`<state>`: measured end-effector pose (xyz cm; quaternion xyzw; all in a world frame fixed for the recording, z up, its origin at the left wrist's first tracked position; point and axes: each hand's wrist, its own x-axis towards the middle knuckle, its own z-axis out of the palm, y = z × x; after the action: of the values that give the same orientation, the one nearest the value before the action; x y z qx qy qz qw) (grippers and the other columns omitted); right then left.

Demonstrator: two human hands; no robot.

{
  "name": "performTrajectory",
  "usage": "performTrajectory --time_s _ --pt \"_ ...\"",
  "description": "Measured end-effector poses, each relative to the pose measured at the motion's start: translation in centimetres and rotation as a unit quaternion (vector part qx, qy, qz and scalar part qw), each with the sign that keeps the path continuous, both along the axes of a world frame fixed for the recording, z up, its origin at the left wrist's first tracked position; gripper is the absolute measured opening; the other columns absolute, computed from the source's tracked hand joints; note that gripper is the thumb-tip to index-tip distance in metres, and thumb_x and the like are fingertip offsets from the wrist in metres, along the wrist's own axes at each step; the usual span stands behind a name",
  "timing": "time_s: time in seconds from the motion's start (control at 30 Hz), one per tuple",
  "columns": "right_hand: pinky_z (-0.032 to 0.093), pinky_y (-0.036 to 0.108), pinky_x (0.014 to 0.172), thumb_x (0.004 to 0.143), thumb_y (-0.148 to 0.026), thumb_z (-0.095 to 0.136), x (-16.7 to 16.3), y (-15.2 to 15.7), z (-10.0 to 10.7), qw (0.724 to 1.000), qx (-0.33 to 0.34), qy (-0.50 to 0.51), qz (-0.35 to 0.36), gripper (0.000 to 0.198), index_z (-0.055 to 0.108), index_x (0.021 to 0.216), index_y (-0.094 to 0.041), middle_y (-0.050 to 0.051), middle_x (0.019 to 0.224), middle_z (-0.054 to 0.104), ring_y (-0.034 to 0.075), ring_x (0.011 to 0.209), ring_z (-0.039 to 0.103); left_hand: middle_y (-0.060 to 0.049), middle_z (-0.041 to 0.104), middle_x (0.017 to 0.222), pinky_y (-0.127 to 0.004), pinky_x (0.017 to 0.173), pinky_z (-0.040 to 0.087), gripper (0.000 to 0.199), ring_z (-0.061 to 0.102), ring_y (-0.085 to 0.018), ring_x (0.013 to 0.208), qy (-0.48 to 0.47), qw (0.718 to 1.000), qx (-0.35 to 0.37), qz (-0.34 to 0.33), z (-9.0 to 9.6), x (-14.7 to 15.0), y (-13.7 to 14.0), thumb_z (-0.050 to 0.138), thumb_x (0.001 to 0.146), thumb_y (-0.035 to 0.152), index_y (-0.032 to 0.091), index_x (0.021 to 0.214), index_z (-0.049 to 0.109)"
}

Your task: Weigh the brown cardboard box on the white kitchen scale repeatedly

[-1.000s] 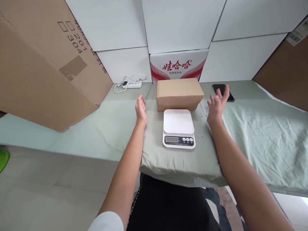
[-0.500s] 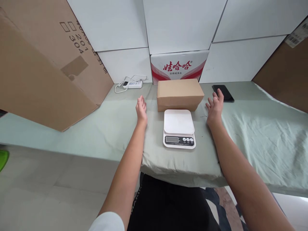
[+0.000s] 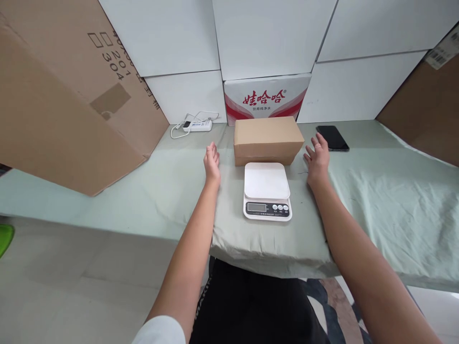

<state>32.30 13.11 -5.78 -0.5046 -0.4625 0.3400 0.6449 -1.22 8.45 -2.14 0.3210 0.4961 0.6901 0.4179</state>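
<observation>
My left hand [image 3: 212, 160] is on edge over the cloth, left of a brown cardboard box [image 3: 265, 138], its fingers extended and holding nothing. On the box's other side my right hand [image 3: 317, 157] has its fingers spread, also without anything in it. Both hands are apart from the box. A white kitchen scale [image 3: 267, 191] sits between my forearms, right in front of the box; its pan bears nothing and its display looks blank. Just beyond my right fingertips lies a black phone [image 3: 333, 138].
A white power strip [image 3: 198, 126] with a cable lies at the back left. Large cardboard sheets or boxes [image 3: 64, 105] flank the cloth-covered table [image 3: 143, 205]. At the back stand white panels and a red-and-white printed carton [image 3: 265, 98].
My right hand has shifted slightly left, away from the phone and nearer the box. My left hand has moved very slightly to the right. The box and scale stay in place.
</observation>
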Motion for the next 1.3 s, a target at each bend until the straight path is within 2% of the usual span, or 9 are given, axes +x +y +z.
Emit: performTrajectory --time_s 0.23,0.47,0.73,0.97,1.13,1.3 --pt "0.04 0.067 0.138 0.074 -0.09 0.063 -0.2 -0.5 0.7 1.0 -0.02 0.015 0.008 0.095 0.056 0.157 -0.044 0.006 0.184 0.048 0.039 0.167 0.052 -0.016 0.04 0.188 -0.03 0.14 0.039 0.075 0.038 -0.02 0.176 0.006 1.0 -0.003 -0.004 0.1 0.2 -0.1 0.023 0.118 0.054 0.011 0.174 0.046" --pt "0.044 0.065 0.135 0.078 -0.089 0.06 -0.3 -0.6 0.7 1.0 -0.019 -0.006 0.013 0.092 0.056 0.157 -0.043 0.008 0.181 0.051 0.039 0.165 0.055 -0.016 0.044 0.186 -0.031 0.139 0.04 0.073 0.042 -0.02 0.174 0.015 1.0 -0.003 -0.01 -0.1 0.4 -0.1 0.025 0.117 0.054 0.013 0.172 0.05" --pt "0.045 0.064 0.134 0.079 -0.087 0.061 -0.6 -0.9 0.9 1.0 -0.017 -0.007 0.025 0.087 0.058 0.154 -0.044 0.006 0.179 0.054 0.038 0.161 0.059 -0.018 0.042 0.186 -0.031 0.14 0.038 0.075 0.042 -0.022 0.174 0.039 0.998 -0.008 -0.049 -0.2 0.9 -0.3 0.027 0.118 0.055 0.008 0.173 0.046" --pt "0.046 0.065 0.133 0.084 -0.085 0.061 -1.2 -1.1 0.6 0.999 -0.003 -0.007 0.043 0.079 0.059 0.152 -0.045 0.003 0.174 0.059 0.034 0.154 0.065 -0.017 0.051 0.182 -0.038 0.143 0.037 0.082 0.044 -0.029 0.174 0.052 0.995 0.014 -0.084 -1.3 1.3 -0.1 0.044 0.109 0.077 0.017 0.162 0.064" --pt "0.052 0.06 0.13 0.086 -0.086 0.062 -1.5 -0.9 0.2 0.997 0.021 -0.025 0.066 0.086 0.057 0.158 -0.04 0.007 0.171 0.062 0.033 0.15 0.067 -0.014 0.061 0.176 -0.045 0.143 0.038 0.079 0.05 -0.031 0.171 0.089 0.988 0.035 -0.124 -2.0 1.8 -0.3 0.048 0.106 0.08 0.021 0.154 0.071" --pt "0.056 0.056 0.126 0.089 -0.085 0.062 -1.9 -1.0 0.2 0.994 0.036 -0.041 0.094 0.082 0.058 0.158 -0.04 0.004 0.168 0.065 0.032 0.153 0.064 -0.011 0.066 0.171 -0.049 0.143 0.039 0.077 0.052 -0.033 0.169 0.124 0.979 0.057 -0.152 -2.2 2.0 -0.6 0.049 0.105 0.083 0.025 0.15 0.074"
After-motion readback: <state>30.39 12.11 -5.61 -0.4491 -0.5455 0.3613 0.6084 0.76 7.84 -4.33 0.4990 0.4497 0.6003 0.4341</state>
